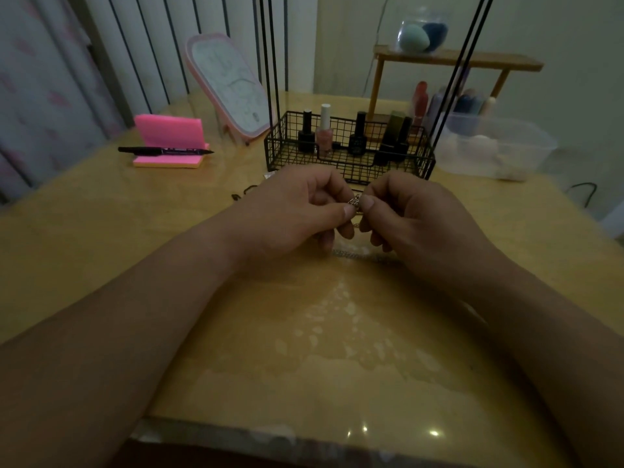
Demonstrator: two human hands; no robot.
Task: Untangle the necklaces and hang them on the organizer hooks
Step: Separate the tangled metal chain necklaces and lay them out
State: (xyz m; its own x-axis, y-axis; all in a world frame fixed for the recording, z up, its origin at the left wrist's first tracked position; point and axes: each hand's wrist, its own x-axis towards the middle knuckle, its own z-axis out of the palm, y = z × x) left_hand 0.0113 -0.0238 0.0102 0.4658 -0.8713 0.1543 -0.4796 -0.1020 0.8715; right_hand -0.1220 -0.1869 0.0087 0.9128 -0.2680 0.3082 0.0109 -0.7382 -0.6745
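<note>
A small silver knot of necklace chain (355, 201) sits between my two hands, just above the table. My left hand (297, 211) pinches it from the left with thumb and fingers. From the other side my right hand (412, 217) pinches the same tangle. More chain (358, 255) trails down onto the table below my fingers, partly hidden. The black wire organizer (347, 153) stands right behind my hands, its thin upright rods (270, 62) rising out of the top of the view; its hooks are not visible.
Nail polish bottles (325, 131) stand in the organizer's basket. A pink-framed mirror (229, 86) and pink sticky notes (169, 140) with a black pen (165, 151) are at the left. A clear plastic box (499, 146) and wooden shelf (456, 59) stand at the back right. A small dark clasp (243, 192) lies left of my hands.
</note>
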